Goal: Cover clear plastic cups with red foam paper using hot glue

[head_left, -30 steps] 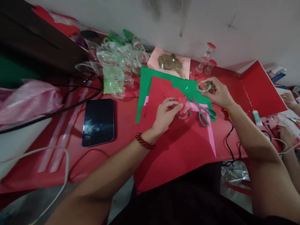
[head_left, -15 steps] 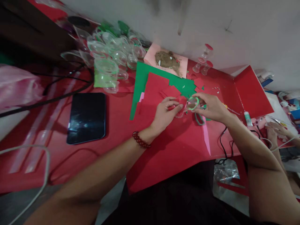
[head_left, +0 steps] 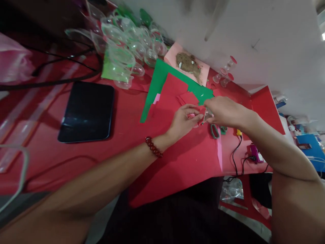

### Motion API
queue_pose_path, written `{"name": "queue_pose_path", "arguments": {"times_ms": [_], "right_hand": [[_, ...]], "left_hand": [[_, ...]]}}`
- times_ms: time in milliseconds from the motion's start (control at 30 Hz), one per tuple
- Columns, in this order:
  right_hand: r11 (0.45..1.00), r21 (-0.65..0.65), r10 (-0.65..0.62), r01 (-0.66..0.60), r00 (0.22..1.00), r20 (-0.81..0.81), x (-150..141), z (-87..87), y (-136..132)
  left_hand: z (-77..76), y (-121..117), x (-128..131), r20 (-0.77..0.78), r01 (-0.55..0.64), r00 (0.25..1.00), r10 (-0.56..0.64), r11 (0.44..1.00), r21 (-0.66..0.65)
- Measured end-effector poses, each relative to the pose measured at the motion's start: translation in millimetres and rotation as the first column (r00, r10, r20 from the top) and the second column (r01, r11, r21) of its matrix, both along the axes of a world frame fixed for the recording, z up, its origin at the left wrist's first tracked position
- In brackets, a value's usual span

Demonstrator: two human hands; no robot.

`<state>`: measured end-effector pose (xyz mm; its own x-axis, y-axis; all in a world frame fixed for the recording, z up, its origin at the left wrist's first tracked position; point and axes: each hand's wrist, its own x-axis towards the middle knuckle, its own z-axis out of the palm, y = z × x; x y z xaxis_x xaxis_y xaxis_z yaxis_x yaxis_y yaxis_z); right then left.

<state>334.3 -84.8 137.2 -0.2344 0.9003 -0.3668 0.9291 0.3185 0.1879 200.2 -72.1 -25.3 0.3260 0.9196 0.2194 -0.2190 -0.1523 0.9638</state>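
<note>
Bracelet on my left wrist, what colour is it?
The beaded bracelet is dark red, and it shows in the head view, the only one here.

A red-covered bench (head_left: 128, 127) spans the frame from the left edge toward the right. A dark tablet-like slab (head_left: 86, 112) lies flat at left, with clear strips (head_left: 30, 128) beyond it toward the left edge and a black cable (head_left: 68, 78) above. Clear plastic cups (head_left: 123, 54) crowd the upper left, some on a light green sheet (head_left: 108, 67). At centre lies a green sheet (head_left: 153, 89), overlapped by a large red sheet (head_left: 177, 159) reaching past the front edge. A pale pink sheet (head_left: 207, 72) lies upper centre; a magenta adapter (head_left: 255, 153) sits at right.
</note>
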Motion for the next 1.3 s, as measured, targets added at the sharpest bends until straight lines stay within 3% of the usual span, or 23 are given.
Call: {"name": "queue_pose_path", "arguments": {"times_ms": [167,533,933,1300], "right_hand": [[0.996,-0.003,0.087,-0.087,0.996,0.007,6.6,-4.1,13.4],[1.0,-0.003,-0.028,0.028,0.998,-0.049,14.9,9.6,0.1],[0.987,0.039,-0.128,0.153,0.92,-0.371,53.2,-5.5,-23.6],[0.999,0.01,-0.038,0.038,0.999,-0.031,0.3,8.0,-8.8]], "left_hand": [[1.7,0.6,0.9,0.013,-0.005,1.0,0.005,1.0,-0.006],[1.8,0.9,1.2,-0.039,-0.037,0.999,0.036,0.999,-0.029],[-1.8,2.6,-0.9,-0.129,-0.051,0.99,0.057,0.997,0.051],[-7.1,2.6,-1.3,-0.153,-0.059,0.985,0.073,0.994,0.094]]}}
